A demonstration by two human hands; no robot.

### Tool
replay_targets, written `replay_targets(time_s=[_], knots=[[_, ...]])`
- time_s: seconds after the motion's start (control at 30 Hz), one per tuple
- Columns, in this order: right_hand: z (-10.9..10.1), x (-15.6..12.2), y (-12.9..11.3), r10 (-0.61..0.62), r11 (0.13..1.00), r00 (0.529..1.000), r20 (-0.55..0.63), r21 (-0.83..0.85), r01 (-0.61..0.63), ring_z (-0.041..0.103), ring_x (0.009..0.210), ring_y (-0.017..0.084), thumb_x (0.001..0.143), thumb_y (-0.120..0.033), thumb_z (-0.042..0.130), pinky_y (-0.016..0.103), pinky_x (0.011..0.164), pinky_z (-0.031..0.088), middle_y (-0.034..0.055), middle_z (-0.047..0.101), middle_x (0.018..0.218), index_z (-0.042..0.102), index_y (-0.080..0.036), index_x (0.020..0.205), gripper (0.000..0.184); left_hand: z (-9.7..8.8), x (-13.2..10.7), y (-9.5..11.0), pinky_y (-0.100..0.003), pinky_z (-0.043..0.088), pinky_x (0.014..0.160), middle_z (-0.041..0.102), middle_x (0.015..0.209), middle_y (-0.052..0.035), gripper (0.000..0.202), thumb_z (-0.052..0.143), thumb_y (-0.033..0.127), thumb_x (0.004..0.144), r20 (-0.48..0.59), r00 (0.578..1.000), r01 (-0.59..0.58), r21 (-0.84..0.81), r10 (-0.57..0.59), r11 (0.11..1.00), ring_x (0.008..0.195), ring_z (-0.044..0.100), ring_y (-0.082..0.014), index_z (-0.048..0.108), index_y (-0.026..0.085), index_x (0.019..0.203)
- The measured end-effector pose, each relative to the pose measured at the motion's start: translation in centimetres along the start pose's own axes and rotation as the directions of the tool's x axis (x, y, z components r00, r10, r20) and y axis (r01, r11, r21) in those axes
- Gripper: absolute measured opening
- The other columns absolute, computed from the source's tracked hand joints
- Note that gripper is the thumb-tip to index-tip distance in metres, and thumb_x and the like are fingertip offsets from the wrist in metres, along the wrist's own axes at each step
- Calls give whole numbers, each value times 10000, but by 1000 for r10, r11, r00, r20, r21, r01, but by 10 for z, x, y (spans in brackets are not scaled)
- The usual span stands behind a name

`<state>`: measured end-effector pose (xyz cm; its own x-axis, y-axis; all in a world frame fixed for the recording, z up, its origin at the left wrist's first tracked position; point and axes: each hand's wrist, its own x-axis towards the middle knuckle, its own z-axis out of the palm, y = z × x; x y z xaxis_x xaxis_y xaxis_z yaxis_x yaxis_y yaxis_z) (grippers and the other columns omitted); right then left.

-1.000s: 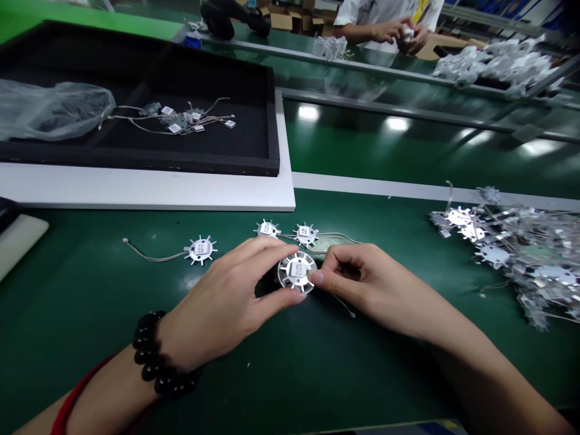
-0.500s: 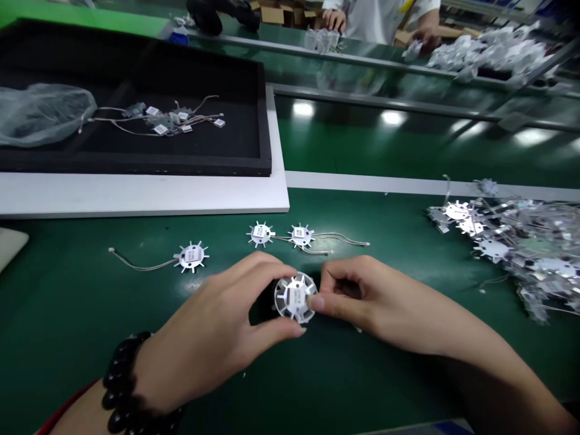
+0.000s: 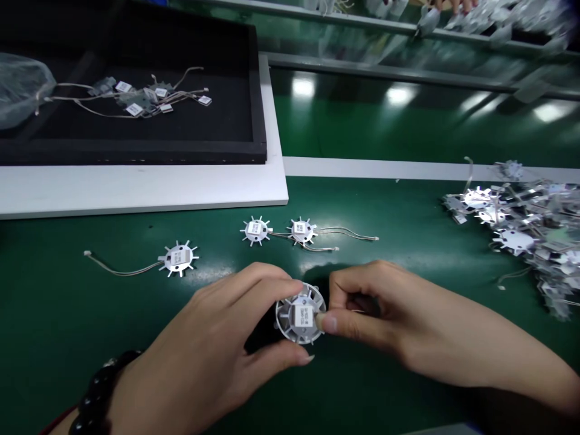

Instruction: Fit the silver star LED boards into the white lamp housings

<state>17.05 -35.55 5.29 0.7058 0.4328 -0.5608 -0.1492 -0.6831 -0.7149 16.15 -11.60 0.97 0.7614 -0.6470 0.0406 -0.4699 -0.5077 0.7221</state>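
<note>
My left hand (image 3: 217, 344) grips a round, pale ring-shaped housing (image 3: 278, 320) from its left side, fingers on top and thumb below. Within the ring sits a white spoked disc (image 3: 303, 315) bearing a square printed label. The thumb and index finger of my right hand (image 3: 380, 314) are closed at the disc's right edge; a short piece of wire shows by the curled fingers. Beyond my hands lie more spoked discs with thin wires: one on the left (image 3: 179, 258), one in the middle (image 3: 256, 230) and one beside it (image 3: 302, 231).
A heap of spoked discs and wires (image 3: 516, 240) spreads on the right. At the upper left, a black tray (image 3: 217, 151) on a white board (image 3: 203, 187) holds several wired parts and a clear bag (image 3: 22, 90). Another person's hand (image 3: 457, 5) shows at the top.
The view has dipped, so the tray and far bench sit higher and less of the other person shows. My hands keep their grip; the ring and disc appear slightly lower and tilted differently.
</note>
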Motion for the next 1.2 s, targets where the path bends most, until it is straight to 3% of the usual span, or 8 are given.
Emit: replay_targets(time_s=[0.2, 0.7, 0.93, 1.2], knots=[[-1, -1, 2, 1, 1000, 1000, 7, -19, 0, 416, 500, 58, 917, -427, 667, 183, 421, 271, -74, 508, 557, 557, -205, 676, 345, -3, 4, 0, -277, 564, 856, 623, 1240, 13, 343, 552, 451, 998, 26, 999, -45, 42, 44, 998, 1051, 658, -145, 472, 322, 1305], [-1, 1, -1, -3, 999, 1000, -14, -45, 3, 421, 517, 62, 943, -439, 615, 192, 448, 285, -66, 527, 575, 574, -205, 689, 348, -5, 4, -2, -214, 533, 891, 618, 1280, 38, 382, 638, 430, 956, 44, 999, 7, -53, -5, 999, 1095, 646, -122, 504, 346, 1304], [-1, -1, -1, -8, 999, 1000, 16, -41, 8, 426, 513, 57, 925, -438, 653, 194, 452, 283, -70, 515, 562, 589, -200, 691, 340, -11, 6, 2, -185, 533, 895, 607, 1282, 70, 362, 641, 397, 958, 141, 988, 72, -105, -56, 992, 1102, 633, -105, 493, 401, 1288], [1, -2, -1, -1, 999, 1000, 8, -46, 1, 422, 533, 73, 937, -465, 631, 214, 480, 285, -60, 523, 597, 576, -203, 701, 356, -7, 4, -4, -249, 525, 967, 533, 1428, -9, 441, 571, 385, 996, 136, 989, -48, -3, 48, 999, 1197, 607, -155, 423, 338, 1409]])
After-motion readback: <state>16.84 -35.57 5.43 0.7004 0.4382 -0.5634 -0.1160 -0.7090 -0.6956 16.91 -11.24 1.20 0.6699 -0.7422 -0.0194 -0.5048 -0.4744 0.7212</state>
